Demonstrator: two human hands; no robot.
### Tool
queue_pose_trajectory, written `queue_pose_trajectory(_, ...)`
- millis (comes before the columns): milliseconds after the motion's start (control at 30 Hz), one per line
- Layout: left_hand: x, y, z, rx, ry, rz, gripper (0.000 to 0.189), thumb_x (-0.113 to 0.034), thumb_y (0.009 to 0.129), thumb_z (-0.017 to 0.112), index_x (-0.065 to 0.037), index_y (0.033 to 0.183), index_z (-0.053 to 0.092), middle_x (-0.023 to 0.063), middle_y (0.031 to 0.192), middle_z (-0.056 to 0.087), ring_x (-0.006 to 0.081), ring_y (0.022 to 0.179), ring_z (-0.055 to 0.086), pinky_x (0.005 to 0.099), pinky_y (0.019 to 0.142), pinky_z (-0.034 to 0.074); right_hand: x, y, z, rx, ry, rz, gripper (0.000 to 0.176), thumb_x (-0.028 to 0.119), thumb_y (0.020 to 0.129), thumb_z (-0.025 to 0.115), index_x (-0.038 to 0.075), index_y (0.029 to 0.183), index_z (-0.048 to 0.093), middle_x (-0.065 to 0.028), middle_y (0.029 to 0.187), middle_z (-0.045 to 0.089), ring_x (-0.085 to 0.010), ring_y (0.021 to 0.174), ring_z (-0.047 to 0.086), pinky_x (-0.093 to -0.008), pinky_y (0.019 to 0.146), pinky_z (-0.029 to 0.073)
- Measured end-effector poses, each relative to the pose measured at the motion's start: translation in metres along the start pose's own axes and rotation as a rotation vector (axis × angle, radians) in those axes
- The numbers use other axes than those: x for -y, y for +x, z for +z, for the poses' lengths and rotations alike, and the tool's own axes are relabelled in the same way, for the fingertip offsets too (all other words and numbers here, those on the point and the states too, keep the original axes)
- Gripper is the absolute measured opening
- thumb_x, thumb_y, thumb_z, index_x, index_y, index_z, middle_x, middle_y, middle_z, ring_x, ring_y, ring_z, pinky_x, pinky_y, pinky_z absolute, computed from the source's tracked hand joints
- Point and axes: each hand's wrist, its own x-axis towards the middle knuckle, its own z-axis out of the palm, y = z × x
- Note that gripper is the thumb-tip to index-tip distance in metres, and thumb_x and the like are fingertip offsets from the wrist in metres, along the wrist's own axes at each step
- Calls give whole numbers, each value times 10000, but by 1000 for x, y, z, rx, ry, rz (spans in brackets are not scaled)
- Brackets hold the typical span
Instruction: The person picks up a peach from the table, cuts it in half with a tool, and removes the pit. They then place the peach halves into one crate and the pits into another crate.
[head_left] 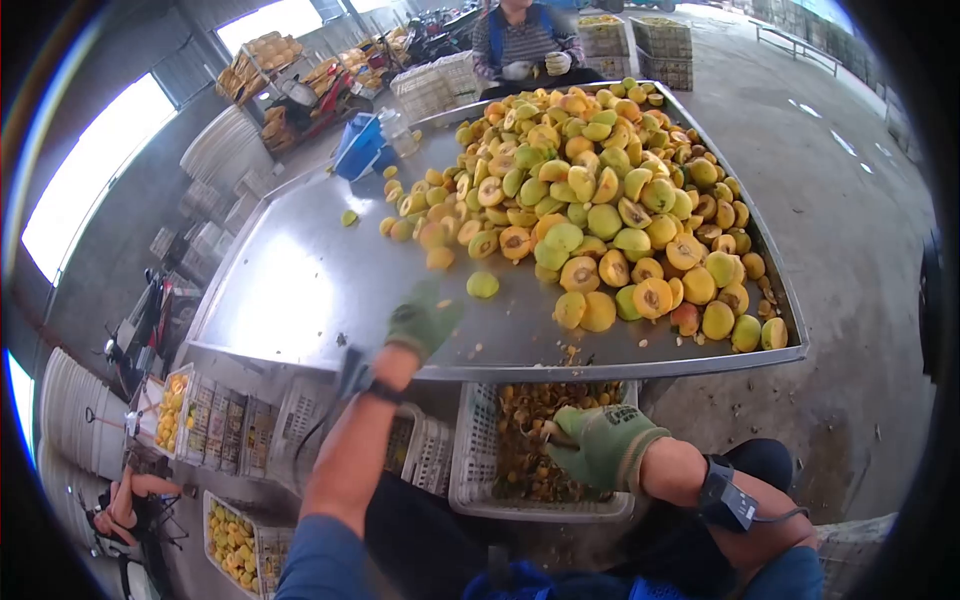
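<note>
At the near edge of the metal table (300,290), your left hand (425,320), in a green glove, is stretched out over the bare steel. Its fingers are loose and seem to hold nothing, though the glove is blurred. The nearest thing to it is a loose green fruit (483,285), lying apart just to the right and a little farther off, between your hand and the fruit heap (600,200). Your right hand (600,440), also in a green glove, hangs below the table edge over the white crate (470,480) of brownish scraps. Its fingers are curled in, and you cannot tell whether they pinch anything.

To do this reach well, I would judge that you should come at the loose fruit from above and close around its whole body, since a round fruit on smooth steel will likely roll if nudged sideways. Keep your right hand over the crate so nothing falls outside its rim.

Counted:
- two gloved hands of your own
- two black wrist bands, one on each forearm
- one loose green fruit
- one heap, its whole and halved fruits too many to count
- one crate under your right hand, with several more to the near left
- one co-worker (525,45) at the far end
</note>
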Motion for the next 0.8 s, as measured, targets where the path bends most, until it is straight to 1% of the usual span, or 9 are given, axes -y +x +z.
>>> queue_pose_trajectory(167,-9,67,72,358,228,89,567,-442,944,604,-9,1307,567,235,1205,644,334,1089,662,414,899,531,-8,6,-4,-284,72,47,255,294,930,640,43,946,604,-183,840,688,-413,796,668,-483,706,520)
queue_pose_trajectory(267,53,63,108,372,-557,28,503,-434,1003,527,-41,1313,579,160,1069,696,223,858,692,310,671,536,-9,4,-7,-375,196,50,226,270,934,634,45,929,606,-191,828,678,-423,789,655,-486,695,508)
queue_pose_trajectory(367,-7,30,31,574,-1459,-643,456,-414,1043,483,-73,1327,588,92,990,726,130,632,649,220,472,472,-6,12,-18,-417,266,-5,231,274,955,605,48,907,598,-219,831,664,-450,796,636,-513,696,489)
queue_pose_trajectory(433,-45,3,7,442,-1304,-398,494,-457,1039,477,-73,1329,589,95,1037,731,142,575,625,221,422,445,1,21,-20,-428,252,22,234,260,953,616,43,878,569,-224,816,648,-458,787,625,-517,676,478)
queue_pose_trajectory(567,-115,-29,-52,518,-1736,-502,449,-337,1000,593,-36,1333,586,95,1119,737,171,702,689,249,557,548,-2,41,-9,-507,235,-70,241,255,951,620,38,875,545,-225,819,648,-465,779,623,-520,672,480)
queue_pose_trajectory(633,-114,-39,-46,275,-1007,93,457,-195,936,665,-11,1344,575,98,1126,737,191,839,710,286,716,575,-1,45,-7,-501,228,-86,230,254,948,622,40,899,557,-222,822,654,-462,784,630,-517,678,488)
queue_pose_trajectory(700,-116,-46,-44,158,-636,344,462,-115,914,699,2,1342,572,98,1125,734,221,940,715,321,814,585,2,44,-6,-509,253,-107,227,262,943,630,43,922,572,-221,833,663,-460,797,640,-510,687,500)
queue_pose_trajectory(767,-123,-52,-44,172,-673,320,422,-97,936,694,3,1328,576,95,1114,725,262,1006,705,353,851,577,1,43,-2,-504,256,-105,236,275,933,644,47,954,588,-224,852,670,-459,819,650,-502,700,514)
queue_pose_trajectory(800,-131,-58,-47,291,-935,49,435,-140,944,697,-110,1364,590,88,1145,726,301,984,707,370,885,571,0,43,1,-493,249,-97,246,284,927,654,49,974,597,-227,866,674,-460,833,654,-498,709,521)
